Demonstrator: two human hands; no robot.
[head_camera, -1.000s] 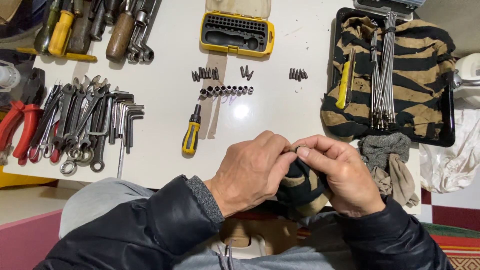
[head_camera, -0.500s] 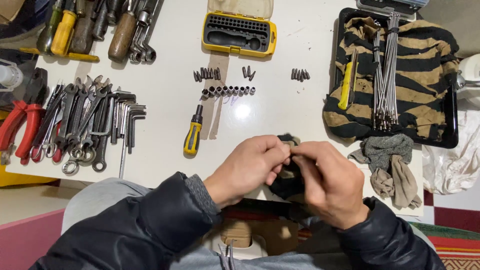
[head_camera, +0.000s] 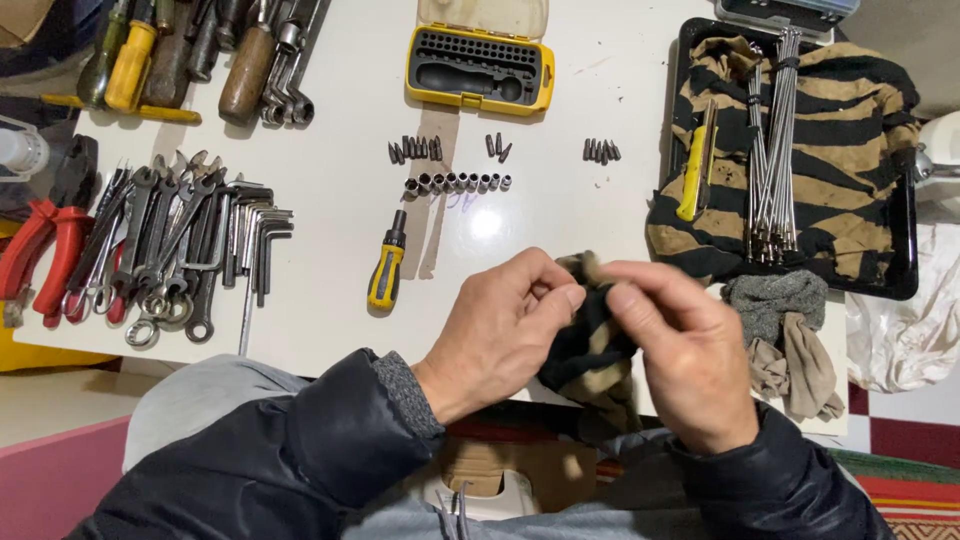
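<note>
Far left: red-handled pliers (head_camera: 40, 262) lie at the edge of the white surface (head_camera: 330, 200), beside a fanned set of wrenches (head_camera: 165, 250) and hex keys (head_camera: 255, 245).
Upper left: a row of screwdrivers (head_camera: 180, 50) with wooden and yellow handles.
Centre: an open yellow bit case (head_camera: 480, 68); below it small groups of loose bits (head_camera: 415, 150) and a line of sockets (head_camera: 455, 183); a yellow-and-black screwdriver (head_camera: 386, 265) lies alone, well apart from both hands.
Left hand (head_camera: 500, 335): raised over the near edge, palm turned inward, thumb and forefinger pressed onto the striped rag (head_camera: 590, 345).
Striped rag: bunched between the two hands, near the body; whether a small part sits inside it, cannot tell.
Right hand (head_camera: 680, 360): opposite the left, fingers curled, thumb and fingertips pinching the same rag from the other side.
Step (judgement): a rubbing or wiping action inside the cloth, mid-way.
Next move (judgement): calls for a firm pinch and a small twist of the fingers.
Right: black tray (head_camera: 900, 285) lined with striped cloth (head_camera: 850, 120), carrying a yellow-handled tool (head_camera: 695, 170) and a bundle of long steel rods (head_camera: 772, 150); grey gloves (head_camera: 785, 335) just beside it.
</note>
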